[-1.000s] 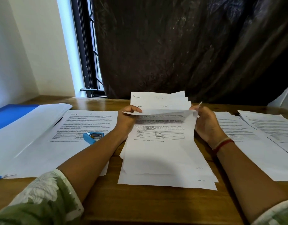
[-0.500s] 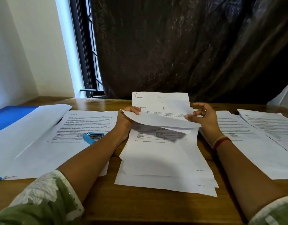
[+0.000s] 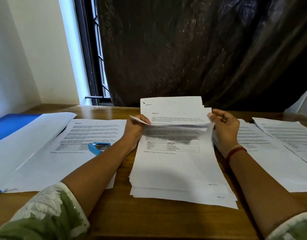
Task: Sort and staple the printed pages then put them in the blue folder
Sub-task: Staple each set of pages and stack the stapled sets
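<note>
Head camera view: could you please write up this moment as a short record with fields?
left hand: pinches the bent-back corner of the top pages of the middle stack
right hand: at the top pages' right edge, grip unclear
stapler: blue, lying on the left pile
folder: blue, far left, partly under white sheets
right piles: two, overlapping
table: wood

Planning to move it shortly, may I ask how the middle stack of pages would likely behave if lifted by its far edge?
Probably floppy: the top sheets curl over where the left hand pinches them. Likely to fan apart, since the near edges of the stack lie staggered. Probably light, being a modest pile of thin paper.
</note>
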Demonstrator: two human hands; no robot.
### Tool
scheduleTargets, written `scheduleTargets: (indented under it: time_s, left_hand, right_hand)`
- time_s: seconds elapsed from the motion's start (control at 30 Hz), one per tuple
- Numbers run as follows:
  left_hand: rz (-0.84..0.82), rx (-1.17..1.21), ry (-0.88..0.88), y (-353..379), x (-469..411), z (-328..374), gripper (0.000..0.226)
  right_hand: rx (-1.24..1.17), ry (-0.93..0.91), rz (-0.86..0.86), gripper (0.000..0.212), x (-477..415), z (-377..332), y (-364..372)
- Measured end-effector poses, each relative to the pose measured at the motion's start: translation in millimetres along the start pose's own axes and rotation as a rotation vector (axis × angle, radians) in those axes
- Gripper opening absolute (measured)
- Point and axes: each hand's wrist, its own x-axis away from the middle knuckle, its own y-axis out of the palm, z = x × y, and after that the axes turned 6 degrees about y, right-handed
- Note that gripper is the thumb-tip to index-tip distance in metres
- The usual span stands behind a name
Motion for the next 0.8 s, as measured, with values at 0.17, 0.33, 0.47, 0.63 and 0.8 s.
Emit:
scheduleTargets:
  time_s: [0.17,0.33,0.47,0.63,0.8]
  left_hand:
    - [0.002,0.076,-0.124,0,-2,-1,0.019]
    - [-0.033,0.096,-0.130,-1,-2,-1,0.013]
    - [-0.014,0.056,-0.147,-2,-3,2,0.012]
    - [0.058,0.082,-0.111,-1,-2,2,0.044]
    - [0.060,0.081,0.014,-2,0,-1,0.055]
  right_hand:
    - [-0.002,-0.032,0.044,0.019,1,-8,0]
    - [-0.054,0.043,-0.087,0.019,3,-18,2]
    - [-0.264,0.145,-0.392,0.020,5,-24,-3]
    - [-0.387,0.303,-0.619,0.030,6,-15,-18]
    - [-0.113,0.221,-0.393,0.020,-3,-10,-13]
